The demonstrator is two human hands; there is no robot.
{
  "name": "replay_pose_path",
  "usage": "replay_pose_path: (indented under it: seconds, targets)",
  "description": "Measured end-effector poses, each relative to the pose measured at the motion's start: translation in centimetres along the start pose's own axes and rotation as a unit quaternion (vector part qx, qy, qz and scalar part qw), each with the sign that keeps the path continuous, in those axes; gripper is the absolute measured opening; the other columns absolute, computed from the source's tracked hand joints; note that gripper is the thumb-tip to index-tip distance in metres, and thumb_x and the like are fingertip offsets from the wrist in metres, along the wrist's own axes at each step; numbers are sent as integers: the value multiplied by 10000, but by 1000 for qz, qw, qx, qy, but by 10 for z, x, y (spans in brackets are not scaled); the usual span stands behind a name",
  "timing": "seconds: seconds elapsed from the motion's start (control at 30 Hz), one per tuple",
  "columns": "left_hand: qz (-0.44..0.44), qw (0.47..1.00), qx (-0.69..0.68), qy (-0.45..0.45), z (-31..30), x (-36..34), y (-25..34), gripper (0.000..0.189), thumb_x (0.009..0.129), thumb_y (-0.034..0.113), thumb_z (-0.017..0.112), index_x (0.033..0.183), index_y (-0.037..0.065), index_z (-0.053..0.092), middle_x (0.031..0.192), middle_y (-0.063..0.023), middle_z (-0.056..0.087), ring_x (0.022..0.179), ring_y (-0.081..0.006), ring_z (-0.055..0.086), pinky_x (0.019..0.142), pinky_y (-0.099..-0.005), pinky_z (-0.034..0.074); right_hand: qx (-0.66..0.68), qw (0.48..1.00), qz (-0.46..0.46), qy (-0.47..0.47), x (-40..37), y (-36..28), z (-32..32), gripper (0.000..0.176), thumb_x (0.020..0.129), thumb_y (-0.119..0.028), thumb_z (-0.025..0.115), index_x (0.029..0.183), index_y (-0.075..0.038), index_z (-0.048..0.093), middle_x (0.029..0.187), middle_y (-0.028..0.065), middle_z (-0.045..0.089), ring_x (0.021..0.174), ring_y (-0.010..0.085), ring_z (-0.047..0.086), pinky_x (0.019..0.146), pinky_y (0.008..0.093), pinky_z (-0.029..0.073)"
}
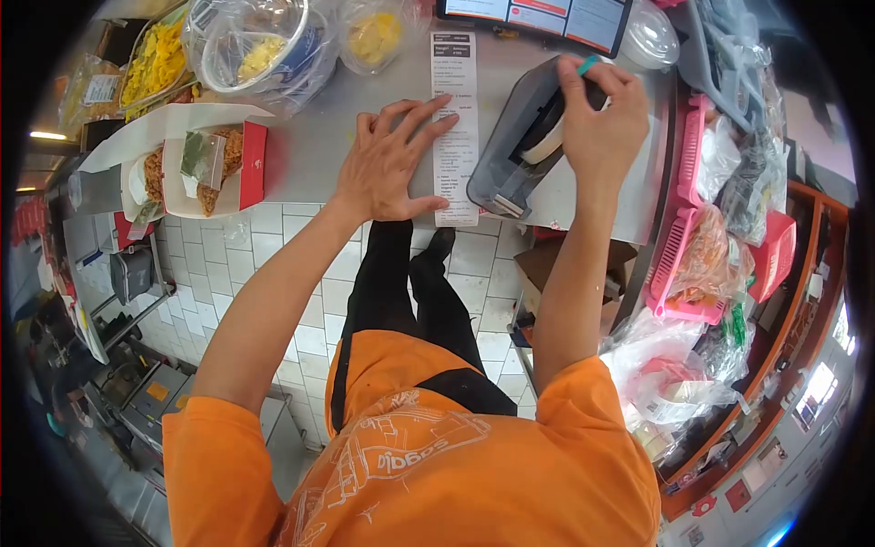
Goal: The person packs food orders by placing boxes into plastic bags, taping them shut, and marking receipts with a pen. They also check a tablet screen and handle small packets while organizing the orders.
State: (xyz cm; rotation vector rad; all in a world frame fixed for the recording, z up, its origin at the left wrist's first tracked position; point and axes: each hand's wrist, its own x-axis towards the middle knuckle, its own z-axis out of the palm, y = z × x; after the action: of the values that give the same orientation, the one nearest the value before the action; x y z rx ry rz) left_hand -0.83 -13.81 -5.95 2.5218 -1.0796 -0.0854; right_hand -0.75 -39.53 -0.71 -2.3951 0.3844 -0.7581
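Note:
A long printed receipt (pixel 455 173) lies on the metal counter and hangs slightly past its front edge. My left hand (pixel 392 155) rests beside and partly over it, fingers spread, fingertips on the paper. To the right stands a grey tape dispenser (pixel 510 137) with a roll of tape (pixel 545 146) inside, its cutter end towards me. My right hand (pixel 602 114) has its fingers curled over the far end of the dispenser. A small teal strip (pixel 588 65) shows at those fingertips.
On the left, open red-and-white boxes (pixel 252 164) hold fried chicken and small packets. Behind them are a bagged tub (pixel 246 50) and a tray of yellow food (pixel 157 64). A tablet screen (pixel 538 14) stands at the back; pink baskets (pixel 690 155) line the right.

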Motion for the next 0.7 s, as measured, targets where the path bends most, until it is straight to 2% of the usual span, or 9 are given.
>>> replay_pose_path:
  seconds: [0.07, 0.13, 0.2, 0.27, 0.3, 0.37, 0.4, 0.57, 0.7]
  targets:
    - [7, 1000, 5, -9, 2, -2, 0, 1023, 632, 653, 747, 1496, 199, 442, 1605, -21, 364, 1325, -312, 403, 1012, -463, 310, -10, 1000, 0, -7, 2, -1, -11, 372, 892, -353, 763, 1086, -41, 709, 1065, 153, 677, 988, 306, 620, 916, 397, 481]
    - [7, 1000, 6, 4, 3, -1, -2, 991, 638, 595, 739, 1491, 183, 449, 1598, -9, 376, 1323, -306, 404, 1002, -462, 319, 192, 972, 46, 131, -7, -20, -37, 215, 1029, -244, 594, 1134, -78, 681, 1086, 133, 710, 890, 232, 696, 831, 346, 566]
    - [-2, 1000, 6, 2, 2, 0, -1, 991, 633, 578, 735, 1489, 167, 451, 1598, -11, 377, 1319, -303, 408, 994, -461, 323, 446, 875, -17, 187, -31, -27, -65, 162, 1075, -174, 473, 1125, -55, 573, 1145, 202, 695, 844, 251, 716, 765, 371, 629]
    - [-7, 1000, 4, 2, 2, 1, 0, 991, 628, 561, 730, 1486, 150, 452, 1597, -14, 378, 1314, -300, 411, 987, -460, 328, 500, 848, -58, 162, -58, -57, -69, 159, 1072, -197, 467, 1088, -40, 489, 1060, 247, 684, 781, 264, 707, 728, 417, 651]
    - [-16, 1000, -6, 7, 2, 1, 0, 962, 657, 516, 739, 1491, 138, 443, 1597, 8, 375, 1323, -281, 409, 1000, -459, 325, 482, 868, -101, 58, -69, -72, -62, 143, 1028, -145, 553, 1028, -25, 476, 957, 211, 673, 733, 236, 685, 731, 412, 653]
    - [-21, 1000, -18, 11, 7, -1, 0, 934, 686, 471, 748, 1496, 126, 435, 1597, 30, 373, 1332, -263, 406, 1012, -458, 322, 336, 936, -107, -4, -105, -92, -29, 279, 816, -37, 820, 995, -55, 607, 904, 98, 655, 727, 200, 649, 680, 296, 553]
    - [-26, 1000, 8, 13, 14, 0, -5, 904, 717, 467, 717, 1498, 114, 431, 1595, 27, 380, 1330, -260, 405, 1003, -454, 324, 352, 934, -51, 19, -128, -98, 0, 242, 802, -111, 853, 985, -71, 700, 918, 92, 693, 773, 195, 645, 610, 268, 489]
    - [-21, 999, 22, 20, 19, -2, -9, 834, 787, 464, 642, 1506, 105, 422, 1588, 23, 399, 1326, -253, 404, 981, -443, 333, 347, 936, -55, 20, -137, -96, 57, 221, 836, -1, 772, 1048, -47, 730, 1027, 110, 668, 778, 205, 647, 636, 267, 509]
    - [-23, 999, -5, 27, 6, 0, 0, 913, 705, 459, 710, 1497, 94, 439, 1590, 26, 392, 1299, -258, 424, 971, -436, 341, 274, 957, -92, -7, -117, -87, 26, 248, 864, 37, 729, 1099, -4, 661, 1010, 145, 690, 839, 233, 688, 700, 281, 540]
